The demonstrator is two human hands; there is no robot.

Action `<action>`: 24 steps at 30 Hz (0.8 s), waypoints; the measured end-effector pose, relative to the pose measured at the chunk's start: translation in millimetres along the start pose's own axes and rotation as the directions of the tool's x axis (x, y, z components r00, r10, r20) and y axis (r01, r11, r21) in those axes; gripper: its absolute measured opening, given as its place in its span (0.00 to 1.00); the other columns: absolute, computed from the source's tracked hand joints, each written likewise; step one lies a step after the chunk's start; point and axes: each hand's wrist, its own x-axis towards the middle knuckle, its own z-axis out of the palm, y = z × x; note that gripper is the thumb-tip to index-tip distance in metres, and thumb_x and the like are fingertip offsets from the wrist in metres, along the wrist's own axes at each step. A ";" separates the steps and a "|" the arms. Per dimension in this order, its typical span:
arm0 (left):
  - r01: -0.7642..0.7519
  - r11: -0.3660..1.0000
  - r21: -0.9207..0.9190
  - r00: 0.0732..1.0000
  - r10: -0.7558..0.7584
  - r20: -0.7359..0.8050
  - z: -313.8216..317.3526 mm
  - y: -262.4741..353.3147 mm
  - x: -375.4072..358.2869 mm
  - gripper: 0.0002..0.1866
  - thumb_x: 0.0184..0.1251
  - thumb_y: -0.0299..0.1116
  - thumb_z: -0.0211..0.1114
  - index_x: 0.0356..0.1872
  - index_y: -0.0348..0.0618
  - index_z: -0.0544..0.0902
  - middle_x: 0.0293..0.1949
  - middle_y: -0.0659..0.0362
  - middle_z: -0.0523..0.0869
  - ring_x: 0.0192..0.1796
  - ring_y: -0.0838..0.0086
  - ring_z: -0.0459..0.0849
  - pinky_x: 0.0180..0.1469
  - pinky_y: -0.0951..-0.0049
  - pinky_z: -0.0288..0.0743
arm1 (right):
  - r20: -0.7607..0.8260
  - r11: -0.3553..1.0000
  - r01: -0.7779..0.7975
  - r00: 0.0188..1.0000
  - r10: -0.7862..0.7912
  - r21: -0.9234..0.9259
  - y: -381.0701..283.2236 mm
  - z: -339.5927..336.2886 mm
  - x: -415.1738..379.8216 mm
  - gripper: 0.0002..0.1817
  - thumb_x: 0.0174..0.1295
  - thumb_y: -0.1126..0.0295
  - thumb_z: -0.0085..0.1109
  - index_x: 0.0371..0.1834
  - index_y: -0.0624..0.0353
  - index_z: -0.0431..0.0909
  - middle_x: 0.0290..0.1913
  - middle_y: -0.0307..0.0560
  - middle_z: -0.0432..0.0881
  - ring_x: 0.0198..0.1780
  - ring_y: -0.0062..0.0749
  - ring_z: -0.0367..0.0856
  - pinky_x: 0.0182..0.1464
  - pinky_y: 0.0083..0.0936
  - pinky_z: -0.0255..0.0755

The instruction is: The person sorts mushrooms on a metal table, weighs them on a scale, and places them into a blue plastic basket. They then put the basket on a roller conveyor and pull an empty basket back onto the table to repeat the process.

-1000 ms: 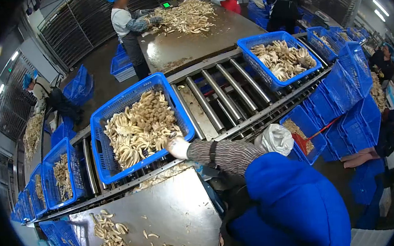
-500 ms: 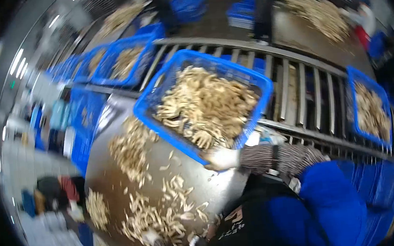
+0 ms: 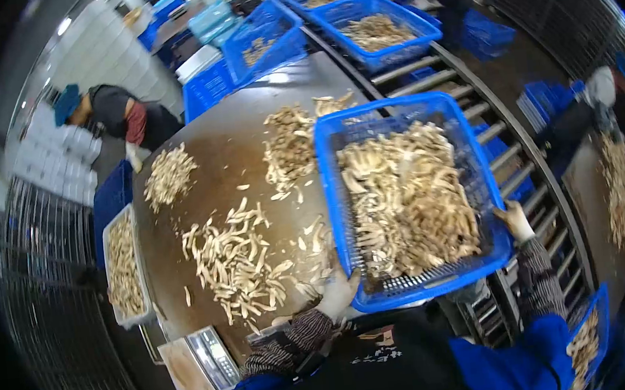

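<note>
A blue plastic basket (image 3: 427,295) of pale brown mushrooms (image 3: 409,194) is in front of me, tilted slightly, between the steel table and the roller conveyor. My left hand (image 3: 340,295), in a white glove, grips its near left corner. On the right side, my gloved right hand (image 3: 515,222) has its fingers over the rim. Loose mushrooms (image 3: 238,264) lie scattered on the table left of the basket, and a browner pile (image 3: 290,149) sits behind them, partly hidden by the basket.
A scale (image 3: 201,362) stands at the table's (image 3: 178,270) near left, beside a white tub (image 3: 146,287) of mushrooms. Another person (image 3: 116,115) bends over the far left edge. Filled blue baskets (image 3: 382,57) line the roller conveyor (image 3: 519,177); a second person (image 3: 594,103) stands beyond it.
My view has turned left. My left hand has left the loose mushrooms and taken hold of the basket. My right hand has shifted from the near rim to the right side.
</note>
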 end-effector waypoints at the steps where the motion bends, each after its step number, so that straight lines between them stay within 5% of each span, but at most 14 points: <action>1: -0.067 0.994 0.082 0.998 0.067 0.004 1.1 2.1 7.6 0.41 0.67 0.38 0.60 0.73 0.31 0.48 0.49 0.33 0.81 0.49 0.42 0.83 0.53 0.53 0.77 | -0.094 0.998 0.055 0.994 -0.059 -0.040 -7.1 -1.2 -7.5 0.13 0.62 0.71 0.63 0.44 0.70 0.81 0.34 0.40 0.85 0.31 0.20 0.80 0.36 0.19 0.75; 3: -0.096 0.994 0.049 0.995 0.096 -0.001 4.7 -5.0 30.5 0.41 0.67 0.39 0.59 0.73 0.33 0.48 0.49 0.32 0.81 0.48 0.41 0.83 0.53 0.52 0.77 | -0.112 1.000 0.008 0.994 -0.011 -0.031 -8.1 -19.3 -13.9 0.14 0.62 0.71 0.62 0.47 0.69 0.80 0.38 0.43 0.85 0.36 0.23 0.82 0.40 0.19 0.76; 4: -0.150 0.988 0.034 0.988 0.149 0.028 4.1 -13.1 45.2 0.41 0.67 0.40 0.59 0.73 0.34 0.49 0.49 0.31 0.80 0.48 0.40 0.82 0.52 0.51 0.76 | -0.141 0.988 0.054 0.989 -0.033 0.144 10.8 -31.5 -9.4 0.14 0.63 0.72 0.60 0.49 0.68 0.79 0.40 0.44 0.85 0.36 0.24 0.83 0.41 0.20 0.78; 7: -0.166 0.976 0.141 0.986 0.160 0.051 -8.6 -25.5 79.7 0.40 0.67 0.40 0.59 0.74 0.37 0.50 0.50 0.29 0.79 0.45 0.38 0.82 0.51 0.48 0.76 | -0.076 0.939 0.158 0.987 -0.141 0.307 -83.6 24.2 -68.7 0.18 0.63 0.68 0.60 0.53 0.67 0.76 0.42 0.45 0.84 0.38 0.23 0.83 0.41 0.19 0.78; 9: -0.121 0.982 0.147 0.992 0.118 0.033 -5.7 -19.9 84.6 0.38 0.66 0.38 0.60 0.73 0.39 0.53 0.53 0.32 0.78 0.51 0.41 0.81 0.53 0.48 0.75 | -0.054 0.946 0.282 0.959 -0.277 0.159 -166.5 74.7 -97.7 0.19 0.64 0.65 0.60 0.54 0.67 0.75 0.41 0.44 0.83 0.37 0.22 0.82 0.40 0.18 0.78; 12: -0.315 0.804 0.504 0.933 0.359 0.012 15.6 -60.1 86.1 0.29 0.58 0.34 0.63 0.64 0.41 0.71 0.63 0.42 0.72 0.65 0.50 0.71 0.62 0.53 0.70 | 0.089 0.944 0.324 0.940 -0.329 0.064 -245.3 152.0 -96.9 0.20 0.65 0.65 0.59 0.55 0.68 0.74 0.40 0.43 0.82 0.36 0.21 0.80 0.37 0.18 0.74; 15: -0.475 0.756 0.451 0.850 0.526 0.015 13.8 -93.7 50.8 0.28 0.51 0.23 0.60 0.60 0.38 0.74 0.56 0.41 0.77 0.60 0.47 0.76 0.62 0.55 0.70 | 0.185 0.908 0.388 0.915 -0.359 -0.157 -295.8 227.8 -101.4 0.15 0.65 0.67 0.59 0.47 0.69 0.78 0.37 0.43 0.81 0.38 0.22 0.81 0.38 0.21 0.76; 16: -0.431 0.866 0.254 0.898 0.438 0.031 9.3 -93.9 39.4 0.28 0.53 0.26 0.61 0.60 0.38 0.74 0.58 0.41 0.76 0.61 0.48 0.75 0.64 0.55 0.68 | 0.323 0.564 0.762 0.646 -0.691 -0.318 -299.5 250.3 -90.1 0.14 0.66 0.67 0.59 0.46 0.70 0.79 0.36 0.43 0.81 0.36 0.23 0.81 0.37 0.21 0.76; 17: -0.355 0.934 0.045 0.933 0.351 0.076 3.2 -92.2 21.9 0.28 0.54 0.29 0.62 0.60 0.37 0.74 0.59 0.41 0.76 0.62 0.48 0.74 0.65 0.54 0.66 | 0.382 0.539 0.791 0.612 -0.692 -0.289 -306.5 277.4 -89.8 0.14 0.66 0.67 0.59 0.45 0.70 0.79 0.34 0.42 0.82 0.34 0.23 0.81 0.37 0.21 0.75; 18: -0.380 0.910 0.164 0.920 0.391 -0.038 1.1 -92.3 7.8 0.30 0.55 0.35 0.65 0.60 0.34 0.73 0.58 0.39 0.77 0.60 0.49 0.75 0.63 0.56 0.69 | 0.440 0.517 0.817 0.575 -0.690 -0.256 -313.5 304.5 -89.4 0.14 0.66 0.67 0.60 0.44 0.70 0.79 0.32 0.42 0.82 0.32 0.23 0.81 0.36 0.21 0.75; 20: -0.143 0.989 0.038 0.989 0.145 -0.037 -19.6 -76.3 -7.6 0.26 0.55 0.42 0.67 0.53 0.37 0.78 0.47 0.41 0.83 0.50 0.49 0.82 0.54 0.56 0.75 | 0.483 0.908 0.413 0.812 -0.329 -0.075 -344.8 372.4 -109.6 0.13 0.66 0.66 0.60 0.41 0.68 0.80 0.29 0.41 0.82 0.30 0.21 0.81 0.35 0.20 0.74; 21: -0.024 1.000 -0.014 1.000 0.024 0.005 -21.6 -79.7 -9.1 0.24 0.55 0.44 0.68 0.49 0.38 0.80 0.44 0.42 0.85 0.48 0.49 0.83 0.51 0.56 0.76 | 0.540 0.953 0.299 0.809 -0.231 -0.041 -356.7 400.2 -118.2 0.12 0.66 0.66 0.60 0.40 0.67 0.80 0.29 0.40 0.82 0.30 0.21 0.80 0.35 0.19 0.73; 24: -0.025 1.000 0.009 0.994 0.025 -0.102 -15.5 -101.1 -7.0 0.20 0.55 0.42 0.68 0.45 0.40 0.83 0.39 0.43 0.86 0.44 0.50 0.85 0.48 0.54 0.77 | 0.607 0.938 0.335 0.765 -0.216 -0.088 -356.5 458.2 -130.9 0.10 0.66 0.64 0.60 0.36 0.62 0.79 0.25 0.34 0.78 0.23 0.14 0.74 0.27 0.14 0.67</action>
